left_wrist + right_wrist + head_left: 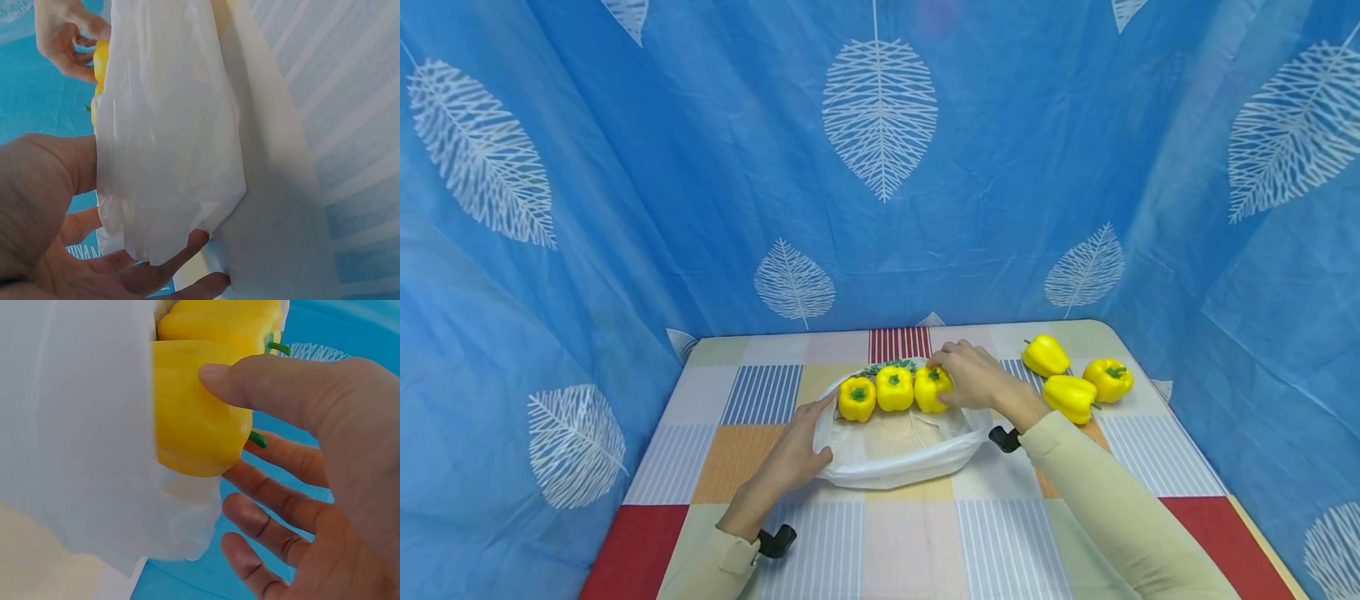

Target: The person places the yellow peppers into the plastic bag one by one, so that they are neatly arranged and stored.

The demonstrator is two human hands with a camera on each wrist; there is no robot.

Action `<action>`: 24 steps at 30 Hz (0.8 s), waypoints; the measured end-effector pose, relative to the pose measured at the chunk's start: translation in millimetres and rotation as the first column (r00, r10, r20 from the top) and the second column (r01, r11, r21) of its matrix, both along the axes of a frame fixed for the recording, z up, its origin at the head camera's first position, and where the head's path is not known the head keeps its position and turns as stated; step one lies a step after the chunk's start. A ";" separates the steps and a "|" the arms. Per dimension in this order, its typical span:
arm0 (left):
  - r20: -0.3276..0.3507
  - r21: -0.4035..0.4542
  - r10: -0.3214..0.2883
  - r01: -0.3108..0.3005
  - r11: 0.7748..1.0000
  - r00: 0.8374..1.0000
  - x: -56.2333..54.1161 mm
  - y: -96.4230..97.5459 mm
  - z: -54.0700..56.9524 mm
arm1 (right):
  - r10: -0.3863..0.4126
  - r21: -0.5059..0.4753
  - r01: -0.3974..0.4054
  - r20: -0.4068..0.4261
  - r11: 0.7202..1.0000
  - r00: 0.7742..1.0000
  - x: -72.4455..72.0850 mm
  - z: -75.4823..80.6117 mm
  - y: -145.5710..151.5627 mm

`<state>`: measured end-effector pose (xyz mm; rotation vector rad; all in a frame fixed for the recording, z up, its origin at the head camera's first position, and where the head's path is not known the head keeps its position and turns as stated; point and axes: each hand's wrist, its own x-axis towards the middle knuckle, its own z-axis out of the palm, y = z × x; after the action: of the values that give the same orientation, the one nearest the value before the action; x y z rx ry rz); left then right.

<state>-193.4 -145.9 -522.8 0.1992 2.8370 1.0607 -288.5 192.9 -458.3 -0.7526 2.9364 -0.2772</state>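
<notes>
A white plastic bag [887, 471] lies with its mouth spread open on the table. Three yellow bell peppers stand side by side along its far edge, stems up: a left one [857, 400], a middle one [895, 390] and a right one [929, 392]. My right hand [977, 377] grips the right pepper, and in the right wrist view the thumb presses its side while fingertips reach behind by the stem. At the bag's left end my left hand [793, 446] holds the rim, its fingers [172, 259] against the outside plastic.
Three more yellow bell peppers lie grouped at the table's right: one at the back [1046, 356], one in front [1071, 398] and one furthest right [1108, 381]. A patchwork-patterned cloth [910, 542] covers the table. Blue curtains [985, 225] with white leaves enclose the back and sides.
</notes>
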 end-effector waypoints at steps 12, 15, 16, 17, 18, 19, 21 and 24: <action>-0.010 -0.005 -0.012 0.012 1.000 1.000 0.0 -0.3 1.1 | 0.003 -0.014 -0.003 -0.004 1.000 1.000 3.7 3.2 1.3; -0.014 -0.006 -0.014 0.014 1.000 1.000 -0.1 0.0 0.3 | 0.003 -0.019 -0.003 -0.004 1.000 1.000 4.4 3.6 1.3; -0.015 -0.006 -0.014 0.014 1.000 1.000 -0.1 0.2 0.2 | 0.003 -0.023 -0.003 -0.003 1.000 1.000 4.7 3.7 1.4; -0.013 -0.007 -0.013 0.013 1.000 1.000 -0.3 0.4 0.0 | 0.003 -0.026 -0.003 -0.002 1.000 1.000 5.3 4.1 1.5; -0.013 -0.007 -0.013 0.013 1.000 1.000 -0.3 0.6 -0.3 | 0.004 -0.029 -0.004 -0.001 1.000 1.000 5.8 4.4 1.8; -0.013 -0.006 -0.013 0.013 1.000 1.000 -0.3 0.6 -0.4 | 0.006 -0.031 -0.006 -0.003 1.000 1.000 6.1 4.7 2.1; -0.014 -0.006 -0.013 0.013 1.000 1.000 -0.5 0.6 -0.5 | 0.009 -0.038 -0.009 -0.005 0.999 1.000 6.5 5.1 3.1; -0.017 -0.006 -0.015 0.015 1.000 1.000 -0.9 0.1 -0.9 | 0.008 -0.051 -0.008 -0.018 0.999 1.000 6.6 5.6 5.5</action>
<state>-194.3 -145.8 -523.7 0.2303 2.8489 1.0528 -281.9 198.3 -452.6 -0.7772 2.9529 -0.3472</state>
